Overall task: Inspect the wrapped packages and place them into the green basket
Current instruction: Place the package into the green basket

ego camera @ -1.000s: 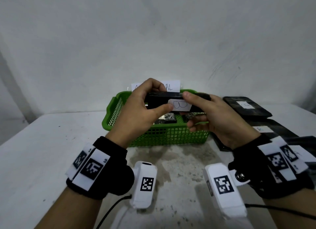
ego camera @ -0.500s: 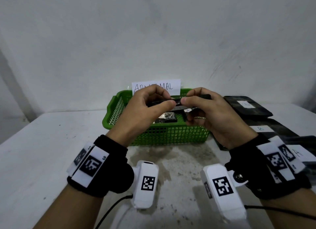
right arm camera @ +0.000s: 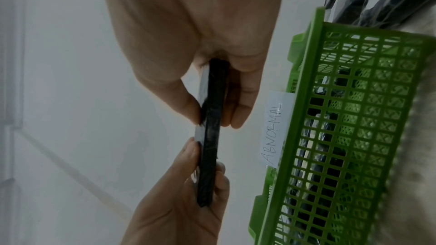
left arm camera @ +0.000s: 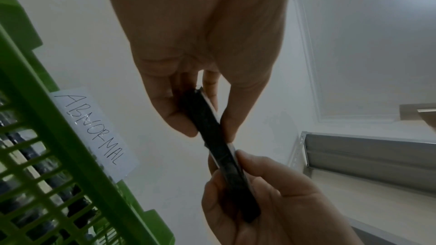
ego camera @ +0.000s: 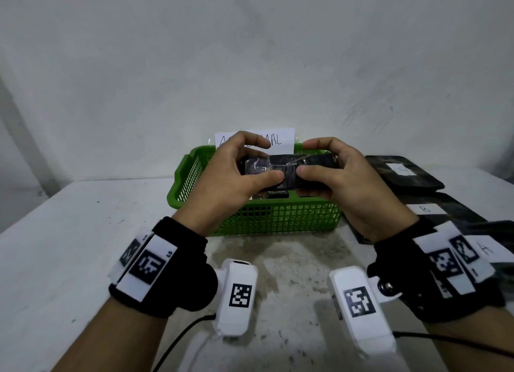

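Observation:
A flat black plastic-wrapped package (ego camera: 289, 170) is held up over the green basket (ego camera: 278, 218), level, with its glossy unlabelled face toward me. My left hand (ego camera: 264, 160) pinches its left end between thumb and fingers, and my right hand (ego camera: 307, 159) pinches its right end the same way. The left wrist view shows the package (left arm camera: 224, 156) edge-on, with the left hand (left arm camera: 207, 111) on one end and the basket (left arm camera: 59, 137) alongside. Seen from the right wrist, the right hand (right arm camera: 214, 116) pinches the package (right arm camera: 212, 137) beside the basket (right arm camera: 354, 137).
A paper sign reading ABNORMAL (ego camera: 281, 141) stands at the basket's far rim. Dark wrapped packages (ego camera: 275, 195) lie inside the basket. More black packages with white letter labels (ego camera: 403, 171) (ego camera: 434, 207) lie on the table at the right. A wall rises close behind.
Both hands have turned the package over: its white-labelled face was toward me, then it was edge-on, and now the unlabelled wrapped face shows. It stays above the basket.

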Demonstrator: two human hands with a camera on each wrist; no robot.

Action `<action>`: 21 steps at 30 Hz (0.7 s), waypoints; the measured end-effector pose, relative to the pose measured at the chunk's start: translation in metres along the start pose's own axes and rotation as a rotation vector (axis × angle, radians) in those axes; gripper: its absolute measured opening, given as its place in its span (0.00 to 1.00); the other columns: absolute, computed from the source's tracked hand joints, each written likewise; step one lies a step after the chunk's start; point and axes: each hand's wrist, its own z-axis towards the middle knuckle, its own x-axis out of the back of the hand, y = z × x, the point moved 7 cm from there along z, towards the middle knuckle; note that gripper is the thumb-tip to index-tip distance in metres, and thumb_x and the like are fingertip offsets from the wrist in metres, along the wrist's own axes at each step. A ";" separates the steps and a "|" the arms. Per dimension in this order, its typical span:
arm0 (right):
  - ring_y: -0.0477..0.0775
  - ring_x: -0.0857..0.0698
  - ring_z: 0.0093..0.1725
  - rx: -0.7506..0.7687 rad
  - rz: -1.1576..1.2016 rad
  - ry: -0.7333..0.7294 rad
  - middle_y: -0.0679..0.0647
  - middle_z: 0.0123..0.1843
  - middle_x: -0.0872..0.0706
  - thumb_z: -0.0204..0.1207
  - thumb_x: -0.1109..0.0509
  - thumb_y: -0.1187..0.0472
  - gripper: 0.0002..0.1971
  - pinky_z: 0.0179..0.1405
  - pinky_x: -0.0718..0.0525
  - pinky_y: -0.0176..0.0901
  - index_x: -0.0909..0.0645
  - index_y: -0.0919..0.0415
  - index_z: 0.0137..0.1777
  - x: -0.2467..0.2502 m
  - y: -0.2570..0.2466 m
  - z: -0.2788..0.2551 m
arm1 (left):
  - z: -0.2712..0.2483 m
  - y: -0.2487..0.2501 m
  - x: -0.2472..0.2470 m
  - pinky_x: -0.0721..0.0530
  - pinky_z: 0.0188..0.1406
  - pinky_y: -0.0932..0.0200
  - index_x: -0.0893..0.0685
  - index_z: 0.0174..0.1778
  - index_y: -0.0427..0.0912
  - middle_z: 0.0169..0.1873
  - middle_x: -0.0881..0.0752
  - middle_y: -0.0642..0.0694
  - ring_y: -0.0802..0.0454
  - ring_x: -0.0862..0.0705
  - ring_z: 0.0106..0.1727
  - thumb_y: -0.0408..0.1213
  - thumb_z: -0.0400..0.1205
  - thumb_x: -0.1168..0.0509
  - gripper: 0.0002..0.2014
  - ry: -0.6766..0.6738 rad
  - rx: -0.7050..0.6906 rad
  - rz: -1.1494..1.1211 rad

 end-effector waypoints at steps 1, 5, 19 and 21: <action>0.56 0.08 0.43 0.012 -0.023 0.012 0.59 0.48 0.11 0.76 0.26 0.75 0.18 0.42 0.08 0.45 0.20 0.62 0.63 0.001 0.000 0.000 | 0.000 0.000 -0.001 0.13 0.38 0.64 0.19 0.60 0.45 0.49 0.12 0.46 0.59 0.11 0.40 0.30 0.75 0.22 0.20 -0.003 -0.004 0.008; 0.62 0.07 0.47 0.054 -0.063 0.042 0.65 0.50 0.12 0.73 0.24 0.76 0.17 0.45 0.08 0.50 0.21 0.56 0.55 0.006 -0.002 0.002 | 0.002 -0.002 -0.004 0.15 0.36 0.65 0.20 0.58 0.48 0.49 0.13 0.46 0.57 0.11 0.42 0.29 0.75 0.23 0.20 -0.021 -0.018 0.012; 0.57 0.07 0.48 -0.073 -0.252 0.035 0.52 0.56 0.09 0.76 0.23 0.46 0.16 0.36 0.09 0.49 0.15 0.53 0.58 0.018 0.011 0.003 | 0.004 -0.008 -0.001 0.12 0.42 0.60 0.17 0.53 0.47 0.52 0.11 0.48 0.55 0.09 0.46 0.34 0.82 0.29 0.06 -0.019 -0.033 0.048; 0.55 0.08 0.43 -0.108 -0.172 0.032 0.54 0.56 0.09 0.77 0.23 0.48 0.17 0.37 0.09 0.47 0.15 0.57 0.59 0.017 0.014 0.004 | 0.003 -0.004 -0.005 0.18 0.40 0.65 0.17 0.53 0.47 0.51 0.11 0.49 0.57 0.12 0.48 0.31 0.81 0.28 0.09 -0.070 -0.092 0.085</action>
